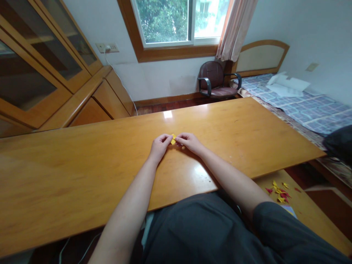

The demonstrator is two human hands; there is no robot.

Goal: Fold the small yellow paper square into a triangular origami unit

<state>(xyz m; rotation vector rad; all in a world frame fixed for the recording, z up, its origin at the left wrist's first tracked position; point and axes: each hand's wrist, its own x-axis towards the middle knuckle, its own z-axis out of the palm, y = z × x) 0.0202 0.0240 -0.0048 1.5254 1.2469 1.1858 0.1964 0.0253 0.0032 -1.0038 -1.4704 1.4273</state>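
A dark grey shirt (203,227), short-sleeved, leaves both forearms (132,194) bare

A home bedroom: bed (313,108), curtain (236,31)

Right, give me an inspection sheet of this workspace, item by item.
Surface: wooden table, glossy, with light reflections and a few small specks.
Things in hand: small yellow piece, its exact shape too small to tell.
Clutter: red and yellow pieces in a loose group on a lower wooden surface at right.
Hands: left hand and right hand both pinch the yellow piece.
Cables: white cable hanging from a wall socket; more below the table's near edge.
Surroundings: cabinet, window, chair, bed.
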